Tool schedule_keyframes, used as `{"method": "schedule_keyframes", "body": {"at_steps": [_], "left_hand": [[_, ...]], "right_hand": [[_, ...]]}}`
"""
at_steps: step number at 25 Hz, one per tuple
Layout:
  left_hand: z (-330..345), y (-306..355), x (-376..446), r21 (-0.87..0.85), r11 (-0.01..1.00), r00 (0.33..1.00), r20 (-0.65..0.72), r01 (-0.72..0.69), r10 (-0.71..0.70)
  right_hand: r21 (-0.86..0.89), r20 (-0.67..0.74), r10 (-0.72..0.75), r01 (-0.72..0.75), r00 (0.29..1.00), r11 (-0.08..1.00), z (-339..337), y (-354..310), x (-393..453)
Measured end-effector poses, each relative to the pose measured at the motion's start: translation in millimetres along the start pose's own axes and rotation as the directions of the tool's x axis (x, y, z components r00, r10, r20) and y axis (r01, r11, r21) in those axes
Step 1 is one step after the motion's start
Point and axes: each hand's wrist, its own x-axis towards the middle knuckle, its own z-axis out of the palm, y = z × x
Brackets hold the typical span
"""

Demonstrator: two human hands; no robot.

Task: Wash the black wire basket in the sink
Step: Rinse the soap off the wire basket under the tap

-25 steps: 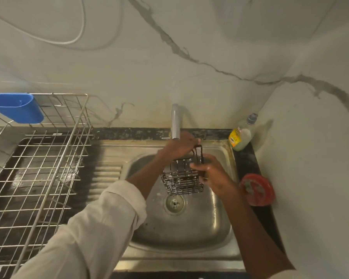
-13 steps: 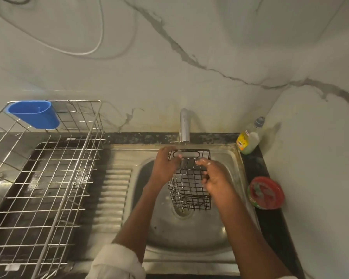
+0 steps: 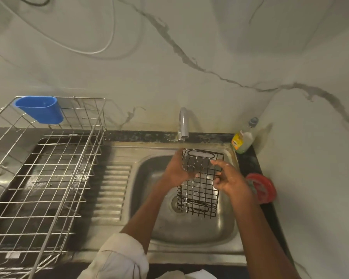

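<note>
There, basket (image 3: 199,182) between both hands (image 3: 201,174).

— How are the arms placed?
— Both reach forward, forearms bare, a pale sleeve (image 3: 121,258) rolled up on the left.
— And the hands?
— The left hand (image 3: 176,171) curls in a grip; the right hand (image 3: 228,177) pinches, fingers (image 3: 217,163) half bent — wet with specks of white.

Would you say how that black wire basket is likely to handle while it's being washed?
The basket probably stays stiff and light: open wire grid, held over the sink. White flecks suggest soap, so it may slip. The left hand and right hand steady opposite sides.
</note>
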Motion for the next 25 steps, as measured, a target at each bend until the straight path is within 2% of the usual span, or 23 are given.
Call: {"method": "schedule_keyframes", "body": {"at_steps": [2, 5, 7, 10, 12, 14, 16, 20, 23, 25], "left_hand": [[-3, -6, -3, 0.053, 0.998, 0.996, -0.083, 0.029, -0.025], [-12, -14, -13, 0.150, 0.984, 0.973, -0.219, 0.099, -0.065], [-21, -21, -17, 0.156, 0.981, 0.955, -0.291, 0.114, -0.065], [-34, -22, -20, 0.140, 0.983, 0.927, -0.370, 0.119, -0.059], [-36, -13, -26, 0.145, 0.985, 0.921, -0.389, 0.097, -0.034], [-34, -8, -26, 0.154, 0.984, 0.927, -0.373, 0.089, -0.025], [-28, -4, -27, 0.140, 0.984, 0.935, -0.350, 0.111, -0.056], [-15, 5, -26, 0.139, 0.980, 0.940, -0.328, 0.144, -0.091], [-10, 13, -23, 0.148, 0.978, 0.941, -0.326, 0.145, -0.090], [-13, 15, -22, 0.126, 0.979, 0.931, -0.349, 0.158, -0.106]], "right_hand": [[-0.027, 0.037, -0.015, 0.016, 0.999, 1.000, 10, 2, -5], [-0.177, 0.071, -0.098, 0.110, 0.993, 0.978, 40, 14, -18], [-0.264, 0.093, -0.175, 0.194, 0.980, 0.945, 57, 23, -30], [-0.289, 0.137, -0.260, 0.289, 0.956, 0.913, 69, 32, -41], [-0.392, 0.130, -0.363, 0.384, 0.923, 0.836, 70, 35, -42], [-0.551, 0.102, -0.494, 0.463, 0.864, 0.695, 64, 36, -43], [-0.598, 0.090, -0.561, 0.496, 0.823, 0.630, 53, 34, -44], [-0.597, 0.106, -0.606, 0.538, 0.788, 0.595, 31, 29, -43], [-0.567, 0.156, -0.529, 0.514, 0.834, 0.644, 28, 26, -45], [-0.526, 0.220, -0.503, 0.536, 0.836, 0.660, 32, 27, -47]]}}
